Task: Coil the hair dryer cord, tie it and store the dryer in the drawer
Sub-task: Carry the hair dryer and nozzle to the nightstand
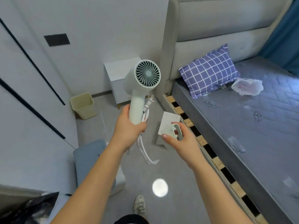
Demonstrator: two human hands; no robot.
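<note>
My left hand (pixel 129 125) grips the handle of a pale green hair dryer (pixel 140 84), held upright with its round rear grille facing me. The white cord (pixel 145 152) is folded in loops along the handle, held under my fingers, and the loops hang below my hand. The plug (pixel 149 101) sticks up beside the handle. My right hand (pixel 179 139) holds a pale green nozzle attachment (pixel 175 130) between thumb and fingers, to the right of the dryer. A white bedside cabinet with drawers (pixel 119 81) stands behind the dryer, its drawers shut.
A bed with a grey mattress (pixel 242 126) and a blue checked pillow (pixel 208 71) fills the right side. A cream waste bin (pixel 83 105) stands by the wall. A white box (pixel 168 123) lies on the floor, a blue stool (pixel 90 160) at left.
</note>
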